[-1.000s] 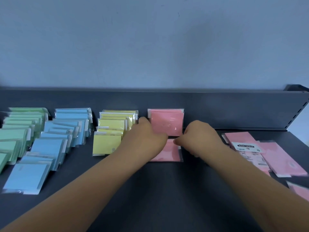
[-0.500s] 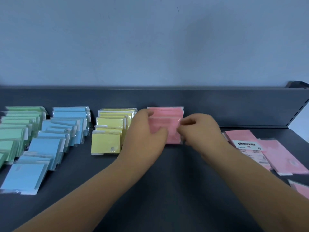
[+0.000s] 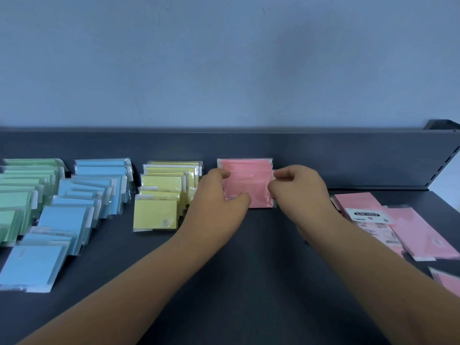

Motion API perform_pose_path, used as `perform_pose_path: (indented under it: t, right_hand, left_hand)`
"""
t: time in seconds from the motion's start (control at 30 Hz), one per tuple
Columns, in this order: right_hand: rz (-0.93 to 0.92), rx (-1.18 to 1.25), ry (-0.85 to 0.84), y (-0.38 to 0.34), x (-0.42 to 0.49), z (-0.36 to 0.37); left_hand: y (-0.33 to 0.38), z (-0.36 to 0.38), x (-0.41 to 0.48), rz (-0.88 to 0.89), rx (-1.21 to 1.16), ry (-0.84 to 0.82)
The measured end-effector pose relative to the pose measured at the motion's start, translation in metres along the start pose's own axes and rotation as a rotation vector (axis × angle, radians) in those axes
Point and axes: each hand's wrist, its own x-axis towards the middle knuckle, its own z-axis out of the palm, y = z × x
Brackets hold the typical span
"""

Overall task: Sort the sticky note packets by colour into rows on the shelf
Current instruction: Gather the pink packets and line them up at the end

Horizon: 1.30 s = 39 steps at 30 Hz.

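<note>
Head | left hand pinches pink packet, left edge | right hand pinches right edge

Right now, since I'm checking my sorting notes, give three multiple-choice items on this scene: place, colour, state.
1. Where are the loose pink packets? A left of green; B right of the pink row; C atop blue.
2. Which row is just left of pink? A green; B blue; C yellow row.
3. What do the hands do? A rest flat; B pinch the front pink packet; C lift blue.
1 B: they lie flat there. 2 C: yellow borders pink. 3 B: left hand and right hand grip its sides.
</note>
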Motion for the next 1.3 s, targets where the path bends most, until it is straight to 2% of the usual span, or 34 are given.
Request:
perform_pose_path:
  t: [0.27, 0.37, 0.4, 0.5, 0.53, 0.6, 0.67, 0.8, 0.93, 1.07, 1.2, 1.3]
  right_hand:
    - [-0.018, 0.064, 0.023, -0.007, 0.001, -0.002]
    - [-0.112, -0.006, 0.061, -0.010, -0.006, -0.009]
    - [-0.160, -0.069, 0.045, -0.011, -0.008, -0.011]
    - [-0.309, -0.362, -0.043, -0.015, -0.015, -0.015]
    - [-0.370, -0.468, -0.045, -0.016, -0.018, -0.017]
    - [-0.485, -0.617, -0.035, -0.016, -0.024, -0.025]
    - [-0.535, -0.675, -0.055, -0.015, -0.030, -0.036]
    - [-0.569, -0.657, -0.018, -0.004, -0.041, -0.056]
    - [-0.530, -0.367, 0.049, 0.013, -0.061, -0.079]
    - [-0.468, -0.378, 0.085, 0.036, -0.066, -0.109]
    - [-0.450, -0.427, 0.110, 0.058, -0.065, -0.150]
    - [-0.451, -0.406, 0.091, 0.073, -0.065, -0.182]
  left_hand:
    - [0.004, -0.012, 0.012, 0.020, -0.025, -0.006]
    - [0.008, -0.021, 0.005, 0.118, 0.057, 0.013]
    - [0.008, -0.022, 0.001, 0.181, 0.173, 0.013]
    - [0.014, -0.027, -0.011, 0.387, 0.778, 0.032]
    - [0.018, -0.031, -0.014, 0.369, 0.885, 0.023]
    - [0.024, -0.038, -0.017, 0.271, 0.951, -0.019]
    - [0.025, -0.042, -0.018, 0.209, 0.965, -0.070]
    - [0.038, -0.042, -0.023, 0.278, 0.974, -0.109]
    - [0.053, -0.038, -0.032, 0.363, 0.736, -0.177]
    - [0.064, -0.031, -0.040, 0.405, 0.651, -0.208]
    - [0.082, -0.008, -0.060, 0.247, 0.495, -0.341]
    - [0.098, 0.018, -0.076, 0.159, 0.392, -0.310]
